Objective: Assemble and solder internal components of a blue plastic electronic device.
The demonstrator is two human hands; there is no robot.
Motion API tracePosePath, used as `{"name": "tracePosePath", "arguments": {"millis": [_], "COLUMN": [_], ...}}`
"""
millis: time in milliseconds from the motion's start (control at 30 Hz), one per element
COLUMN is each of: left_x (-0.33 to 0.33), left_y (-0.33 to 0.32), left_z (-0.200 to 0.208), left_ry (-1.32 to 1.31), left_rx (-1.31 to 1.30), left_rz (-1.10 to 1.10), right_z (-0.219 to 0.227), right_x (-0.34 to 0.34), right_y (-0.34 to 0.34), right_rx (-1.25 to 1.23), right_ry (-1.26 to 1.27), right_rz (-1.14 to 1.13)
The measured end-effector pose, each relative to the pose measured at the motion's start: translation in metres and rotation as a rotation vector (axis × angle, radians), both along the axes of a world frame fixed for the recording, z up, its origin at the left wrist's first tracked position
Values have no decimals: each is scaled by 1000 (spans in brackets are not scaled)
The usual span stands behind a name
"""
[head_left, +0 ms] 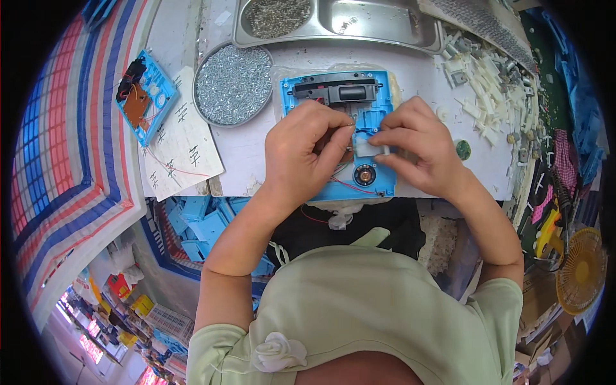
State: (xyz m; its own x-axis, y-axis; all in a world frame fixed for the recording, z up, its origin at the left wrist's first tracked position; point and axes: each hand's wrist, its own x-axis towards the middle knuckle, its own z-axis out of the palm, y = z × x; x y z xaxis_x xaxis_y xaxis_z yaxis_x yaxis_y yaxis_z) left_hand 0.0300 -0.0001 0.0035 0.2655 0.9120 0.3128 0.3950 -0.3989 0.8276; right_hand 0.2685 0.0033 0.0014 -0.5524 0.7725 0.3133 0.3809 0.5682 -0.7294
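Observation:
A light blue plastic housing (340,190) lies before me with its inside facing up. Across its far part sits a black mechanism (350,93), and a round speaker-like disc (364,174) with thin wires is at the near right. Over the left side of the housing, my left hand (305,151) is closed in a pinch; something tiny shows at its fingertips, too small to name. My right hand (420,146) grips a small white plastic piece (368,149) between thumb and fingers, against the middle of the housing. The fingers hide part of the interior.
Left of the housing stands a round tray of small silver screws (232,83). Beyond is a steel compartment tray (372,32) holding small metal parts. White plastic parts (481,96) are heaped at the right. Another wired blue housing (146,99) lies far left, on marked paper (192,138).

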Motion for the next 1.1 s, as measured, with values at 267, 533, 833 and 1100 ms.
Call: {"name": "tracePosePath", "arguments": {"millis": [267, 533, 833, 1100], "left_x": [2, -6, 33, 81], "left_y": [-2, -7, 16, 50], "left_z": [4, 19, 52, 76], "left_ry": [-6, 14, 76, 142], "left_rx": [-8, 120, 229, -215], "left_rz": [-29, -113, -362, -393], "right_z": [22, 24, 5, 38], "right_x": [-5, 127, 180, 143], "right_y": [-13, -27, 45, 22], "right_rx": [-25, -18, 117, 299], "right_ry": [-212, -264, -701, -506], "right_rz": [-71, -916, -780, -736]}}
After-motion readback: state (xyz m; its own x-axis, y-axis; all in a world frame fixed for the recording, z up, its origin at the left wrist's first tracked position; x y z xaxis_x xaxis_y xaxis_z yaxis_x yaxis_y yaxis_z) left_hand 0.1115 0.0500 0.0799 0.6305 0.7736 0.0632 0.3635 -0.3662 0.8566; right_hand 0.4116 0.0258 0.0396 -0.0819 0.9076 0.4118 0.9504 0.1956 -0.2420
